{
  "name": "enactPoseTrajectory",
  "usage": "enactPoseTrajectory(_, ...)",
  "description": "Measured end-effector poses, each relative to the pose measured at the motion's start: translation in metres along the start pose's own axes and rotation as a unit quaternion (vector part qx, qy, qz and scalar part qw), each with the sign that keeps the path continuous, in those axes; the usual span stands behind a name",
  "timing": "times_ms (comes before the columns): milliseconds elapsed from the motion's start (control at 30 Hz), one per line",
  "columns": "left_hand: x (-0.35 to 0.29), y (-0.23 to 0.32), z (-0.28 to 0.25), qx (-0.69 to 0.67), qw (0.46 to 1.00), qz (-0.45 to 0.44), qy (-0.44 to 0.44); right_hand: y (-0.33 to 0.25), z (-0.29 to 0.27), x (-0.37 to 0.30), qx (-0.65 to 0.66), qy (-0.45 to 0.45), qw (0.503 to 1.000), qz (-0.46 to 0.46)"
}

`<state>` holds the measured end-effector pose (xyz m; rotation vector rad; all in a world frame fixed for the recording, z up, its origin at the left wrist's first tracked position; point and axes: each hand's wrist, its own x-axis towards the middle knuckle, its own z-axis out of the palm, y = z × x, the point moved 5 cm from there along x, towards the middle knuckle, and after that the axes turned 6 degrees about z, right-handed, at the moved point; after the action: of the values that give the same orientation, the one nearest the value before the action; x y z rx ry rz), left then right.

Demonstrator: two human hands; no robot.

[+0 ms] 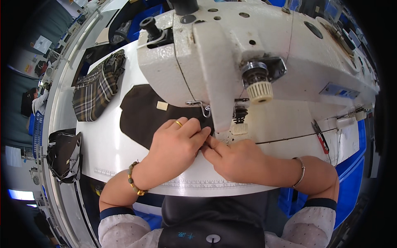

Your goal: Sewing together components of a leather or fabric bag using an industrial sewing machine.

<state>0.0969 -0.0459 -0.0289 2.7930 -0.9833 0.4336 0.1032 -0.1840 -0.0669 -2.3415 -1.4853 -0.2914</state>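
A dark brown piece of fabric (138, 113) lies flat under the head of a white sewing machine (165, 74). A small cream tag (162, 106) rests on the fabric. My left hand (173, 144) is on its near right part, fingers bent and pinched at the edge close to the presser foot. Meeting it fingertip to fingertip, my right hand (240, 161) pinches that same edge from the right. The fingers hide the bit of cloth between them, and the needle is hard to make out behind the machine head.
Folded plaid cloth (99, 89) lies at the table's far left. A dark cloth bundle (64, 155) sits beyond the left edge. Red-handled thread snips (320, 138) lie at right. A printed ruler (198, 183) follows the white table's near edge. Blue bins (351, 177) stand lower right.
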Motion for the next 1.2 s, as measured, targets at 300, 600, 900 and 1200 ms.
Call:
enactPoseTrajectory(300, 0.002, 0.001, 0.009, -0.042, 0.999, -0.028, -0.002, 0.000, -0.003, 0.000, 0.071, -0.009, 0.997, 0.002)
enactPoseTrajectory(600, 0.009, -0.009, 0.016, -0.054, 0.997, -0.045, 0.006, 0.005, -0.004, 0.005, 0.068, 0.006, 0.997, 0.032)
enactPoseTrajectory(900, 0.014, -0.028, 0.009, -0.101, 0.993, -0.061, 0.018, 0.014, 0.001, 0.008, 0.066, 0.018, 0.996, 0.060)
enactPoseTrajectory(1200, -0.012, -0.051, 0.010, 0.036, 0.992, -0.100, -0.069, 0.018, -0.001, 0.011, 0.065, 0.056, 0.995, 0.047)
